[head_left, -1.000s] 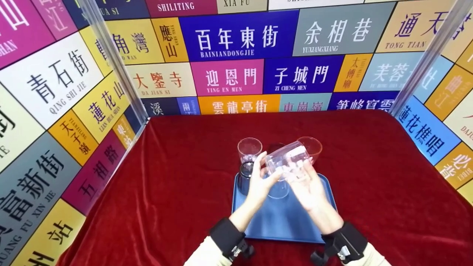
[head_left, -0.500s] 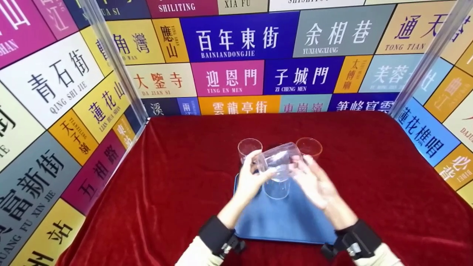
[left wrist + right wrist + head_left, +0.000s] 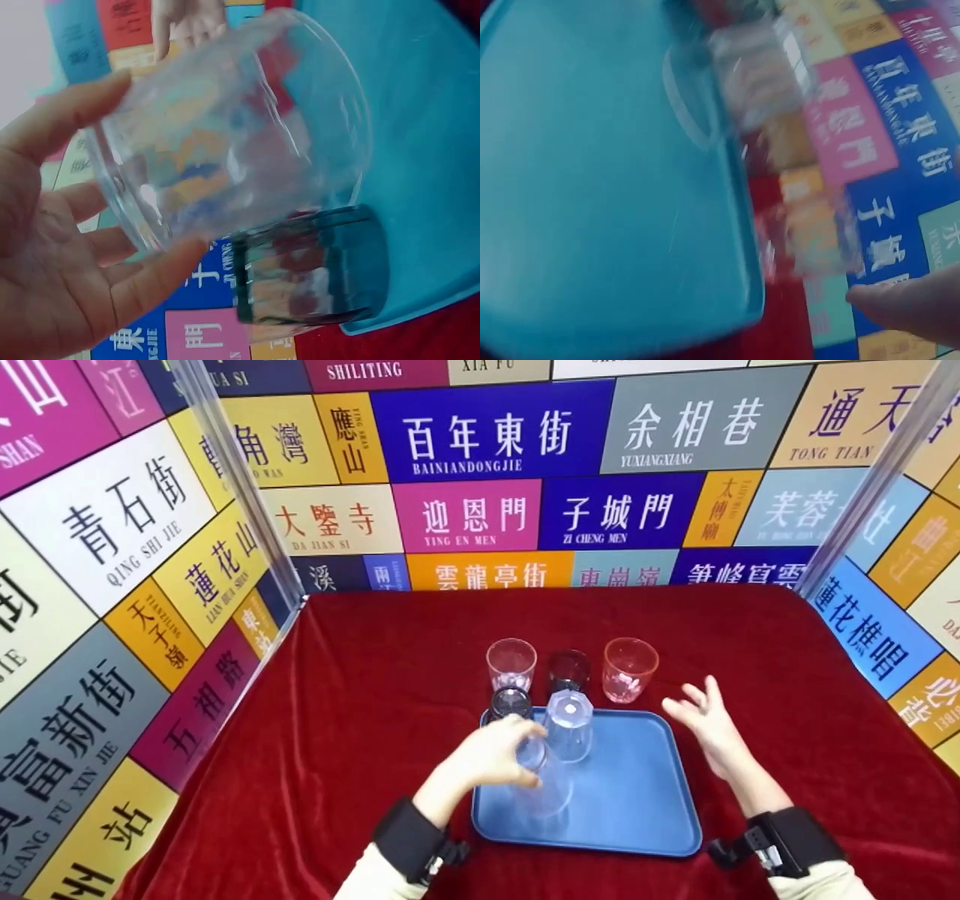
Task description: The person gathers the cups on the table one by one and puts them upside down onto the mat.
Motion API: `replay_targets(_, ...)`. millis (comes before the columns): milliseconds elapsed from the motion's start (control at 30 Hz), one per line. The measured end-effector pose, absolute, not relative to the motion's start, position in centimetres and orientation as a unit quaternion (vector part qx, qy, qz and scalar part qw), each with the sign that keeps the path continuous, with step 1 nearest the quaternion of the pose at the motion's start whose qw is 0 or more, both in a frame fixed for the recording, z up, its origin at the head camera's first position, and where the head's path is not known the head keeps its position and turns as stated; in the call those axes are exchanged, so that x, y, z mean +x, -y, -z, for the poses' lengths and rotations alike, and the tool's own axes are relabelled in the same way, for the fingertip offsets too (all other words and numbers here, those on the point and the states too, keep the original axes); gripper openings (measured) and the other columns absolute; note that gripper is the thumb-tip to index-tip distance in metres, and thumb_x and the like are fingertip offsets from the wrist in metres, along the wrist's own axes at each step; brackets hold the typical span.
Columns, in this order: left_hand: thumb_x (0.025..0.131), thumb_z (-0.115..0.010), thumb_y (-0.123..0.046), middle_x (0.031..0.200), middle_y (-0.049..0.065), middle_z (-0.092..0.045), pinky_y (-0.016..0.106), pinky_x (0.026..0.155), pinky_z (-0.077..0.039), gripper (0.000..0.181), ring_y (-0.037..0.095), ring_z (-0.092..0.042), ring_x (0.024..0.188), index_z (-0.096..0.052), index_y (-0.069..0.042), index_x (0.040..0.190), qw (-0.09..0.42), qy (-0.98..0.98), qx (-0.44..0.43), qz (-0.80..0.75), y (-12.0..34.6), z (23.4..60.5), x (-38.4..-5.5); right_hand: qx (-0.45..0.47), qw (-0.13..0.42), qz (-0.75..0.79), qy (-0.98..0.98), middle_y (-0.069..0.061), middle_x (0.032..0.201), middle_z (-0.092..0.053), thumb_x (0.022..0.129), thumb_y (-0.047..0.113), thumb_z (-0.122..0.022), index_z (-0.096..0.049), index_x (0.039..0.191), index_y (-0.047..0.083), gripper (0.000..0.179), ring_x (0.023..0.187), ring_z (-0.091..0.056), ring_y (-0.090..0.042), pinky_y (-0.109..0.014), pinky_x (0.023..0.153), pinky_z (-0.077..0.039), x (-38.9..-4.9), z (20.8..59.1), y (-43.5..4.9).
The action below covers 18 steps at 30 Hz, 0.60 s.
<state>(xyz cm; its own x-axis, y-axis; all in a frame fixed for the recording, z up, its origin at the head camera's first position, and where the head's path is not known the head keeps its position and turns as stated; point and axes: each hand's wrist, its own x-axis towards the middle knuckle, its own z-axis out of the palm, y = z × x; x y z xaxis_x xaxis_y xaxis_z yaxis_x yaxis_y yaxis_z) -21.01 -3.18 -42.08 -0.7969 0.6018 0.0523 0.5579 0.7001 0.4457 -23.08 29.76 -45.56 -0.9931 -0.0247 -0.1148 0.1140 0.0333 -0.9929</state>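
My left hand (image 3: 480, 761) grips a clear drinking glass (image 3: 547, 795) by its base. The glass is upside down, its rim low over the front left of the blue tray (image 3: 637, 802). Thumb and fingers spread round the base in the left wrist view, where the glass (image 3: 225, 142) overlaps a dark glass (image 3: 311, 277). That dark glass stands inverted at the tray's back left corner. Beside it, a clear faceted glass (image 3: 571, 727) also stands inverted. My right hand (image 3: 712, 731) hovers right of the tray, fingers loosely bent and holding nothing.
Behind the tray, three glasses stand upright on the red cloth (image 3: 360, 720): a clear one (image 3: 511, 664), a dark one (image 3: 568, 671) and an orange-rimmed one (image 3: 630, 669). Panels with printed street names (image 3: 487, 435) wall in the back and sides.
Both hands held the clear glass tilted above the tray. Now my right hand has let go and moved right, while my left hand has turned the glass rim down and lowered it toward the tray.
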Motion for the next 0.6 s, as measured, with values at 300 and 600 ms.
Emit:
replay_targets(300,0.062,-0.081,-0.032,0.103,0.003,-0.057,0.034,0.068,-0.049,0.058,0.022,-0.054,0.092,-0.059,-0.021,0.114,0.037,-0.95,0.297,-0.087,2.0,44.0,-20.2,0.049,0.037,0.532,-0.845,-0.026,0.149,-0.001,0.087,0.038,-0.059,0.025,0.141,0.012,0.103,0.135,-0.006,-0.046,-0.058,0.106,-0.014,-23.1,47.6,-31.3)
replay_targets(600,0.061,-0.08,-0.027,0.105,0.005,-0.057,0.034,0.066,-0.049,0.059,0.024,-0.053,0.09,-0.06,-0.017,0.115,0.022,-0.953,0.293,-0.075,1.9,44.5,-20.5,0.056,0.042,0.526,-0.848,-0.027,0.149,-0.002,0.086,0.039,-0.059,0.023,0.142,0.01,0.103,0.134,-0.008,-0.046,-0.059,0.106,-0.015,-22.8,48.1,-31.7)
